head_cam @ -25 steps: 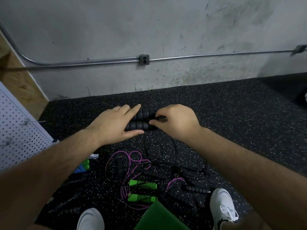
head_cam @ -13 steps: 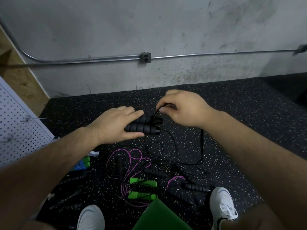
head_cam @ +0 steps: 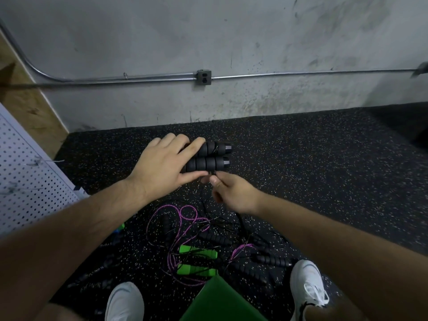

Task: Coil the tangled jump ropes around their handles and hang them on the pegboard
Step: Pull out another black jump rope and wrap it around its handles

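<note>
My left hand [head_cam: 162, 167] grips a pair of black ribbed jump rope handles [head_cam: 209, 156], held side by side above the floor. Just below their right ends my right hand [head_cam: 229, 193] pinches the thin black rope [head_cam: 214, 173] that runs up to the handles. Lower down lies a tangled pile: a purple rope [head_cam: 176, 230], two green handles [head_cam: 198, 260], and several black ribbed handles [head_cam: 271, 260] with black cords. The white pegboard [head_cam: 25, 179] stands at the left edge.
The floor is black speckled rubber [head_cam: 312, 177], ending at a grey concrete wall with a metal conduit and outlet box [head_cam: 203, 77]. My two white shoes [head_cam: 305, 283] and a green object [head_cam: 220, 300] sit at the bottom. More dark handles [head_cam: 99, 276] lie at lower left.
My right hand has dropped from above the handles' right ends to just beneath them, carrying the black rope around. My left hand keeps its grip on the handles.
</note>
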`<state>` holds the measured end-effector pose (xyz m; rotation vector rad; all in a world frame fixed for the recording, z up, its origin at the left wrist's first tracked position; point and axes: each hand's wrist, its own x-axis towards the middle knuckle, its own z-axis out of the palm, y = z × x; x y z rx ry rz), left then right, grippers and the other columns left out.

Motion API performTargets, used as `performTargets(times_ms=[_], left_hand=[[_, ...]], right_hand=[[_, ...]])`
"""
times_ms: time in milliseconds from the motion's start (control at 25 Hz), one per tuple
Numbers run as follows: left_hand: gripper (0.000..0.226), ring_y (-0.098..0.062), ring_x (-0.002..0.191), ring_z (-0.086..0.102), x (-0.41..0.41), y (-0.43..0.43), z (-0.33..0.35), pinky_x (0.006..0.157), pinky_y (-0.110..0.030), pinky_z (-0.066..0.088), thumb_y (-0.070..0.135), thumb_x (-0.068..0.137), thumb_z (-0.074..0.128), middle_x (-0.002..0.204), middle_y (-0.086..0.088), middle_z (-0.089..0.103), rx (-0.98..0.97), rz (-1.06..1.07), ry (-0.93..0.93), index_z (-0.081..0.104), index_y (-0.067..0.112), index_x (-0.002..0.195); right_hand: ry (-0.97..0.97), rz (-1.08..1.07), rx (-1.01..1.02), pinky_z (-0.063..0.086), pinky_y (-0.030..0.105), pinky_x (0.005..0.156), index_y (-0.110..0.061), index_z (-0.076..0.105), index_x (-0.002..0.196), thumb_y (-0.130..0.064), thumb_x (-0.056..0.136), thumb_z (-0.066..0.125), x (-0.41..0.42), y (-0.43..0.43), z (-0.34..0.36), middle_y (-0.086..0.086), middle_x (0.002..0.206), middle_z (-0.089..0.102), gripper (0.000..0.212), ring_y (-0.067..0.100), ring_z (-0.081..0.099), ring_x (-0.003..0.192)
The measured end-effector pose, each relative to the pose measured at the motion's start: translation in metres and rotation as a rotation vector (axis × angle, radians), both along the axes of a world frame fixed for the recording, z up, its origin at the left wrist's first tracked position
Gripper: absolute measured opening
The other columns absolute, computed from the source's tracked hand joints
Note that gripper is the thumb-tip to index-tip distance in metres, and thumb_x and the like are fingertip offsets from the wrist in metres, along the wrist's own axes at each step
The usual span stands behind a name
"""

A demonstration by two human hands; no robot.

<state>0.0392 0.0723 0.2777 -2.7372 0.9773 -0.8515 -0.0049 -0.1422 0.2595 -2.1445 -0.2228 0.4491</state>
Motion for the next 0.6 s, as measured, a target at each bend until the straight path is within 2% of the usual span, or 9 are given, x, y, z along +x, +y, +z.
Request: performTargets(times_ms=[80, 200, 360, 480, 600], left_hand=[[0.075, -0.029, 0.095, 0.055, 0.003, 0.003, -0.002, 0.075, -0.042, 0.046, 0.069, 0.094, 0.036, 0.111, -0.009, 0.059, 0.011, 0.031, -0.014, 0.045, 0.016, 0.147], [0.074, -0.030, 0.095, 0.055, 0.008, 0.007, -0.002, 0.074, -0.043, 0.045, 0.067, 0.091, 0.048, 0.111, -0.010, 0.059, -0.009, 0.068, -0.003, 0.047, 0.016, 0.145], [0.075, -0.030, 0.096, 0.054, 0.017, 0.018, -0.002, 0.074, -0.043, 0.043, 0.064, 0.086, 0.061, 0.112, -0.009, 0.059, 0.036, 0.143, 0.035, 0.048, 0.019, 0.144], [0.075, -0.028, 0.096, 0.055, 0.018, 0.026, -0.006, 0.075, -0.041, 0.044, 0.066, 0.083, 0.059, 0.110, -0.007, 0.061, 0.102, 0.110, 0.084, 0.050, 0.020, 0.142], [0.076, -0.023, 0.096, 0.056, 0.010, 0.019, -0.009, 0.077, -0.039, 0.045, 0.070, 0.083, 0.050, 0.109, -0.002, 0.061, 0.138, -0.004, 0.123, 0.052, 0.022, 0.141]], right_hand=[[0.006, -0.007, 0.005, 0.042, 0.024, 0.051, -0.015, 0.057, 0.111, -0.035, 0.109, 0.034, -0.005, 0.011, 0.005, -0.001, 0.076, 0.055, 0.030, 0.010, 0.048, 0.058], [0.072, -0.008, -0.046, 0.043, 0.034, 0.058, -0.010, 0.055, 0.098, -0.031, 0.108, 0.039, -0.011, 0.026, 0.018, 0.005, 0.074, 0.055, 0.028, 0.016, 0.049, 0.055], [0.079, 0.171, -0.278, 0.042, 0.025, 0.050, -0.011, 0.053, 0.089, -0.036, 0.107, 0.039, -0.033, 0.030, 0.052, 0.007, 0.074, 0.063, 0.034, 0.012, 0.058, 0.046], [-0.275, 0.172, -0.508, 0.037, 0.022, 0.048, -0.017, 0.059, 0.093, -0.036, 0.107, 0.040, -0.042, 0.020, 0.083, -0.002, 0.078, 0.059, 0.030, 0.008, 0.054, 0.058], [-0.644, 0.043, -0.691, 0.049, 0.030, 0.060, -0.023, 0.062, 0.104, -0.037, 0.106, 0.041, -0.026, -0.002, 0.094, -0.007, 0.083, 0.060, 0.025, 0.012, 0.057, 0.070]])
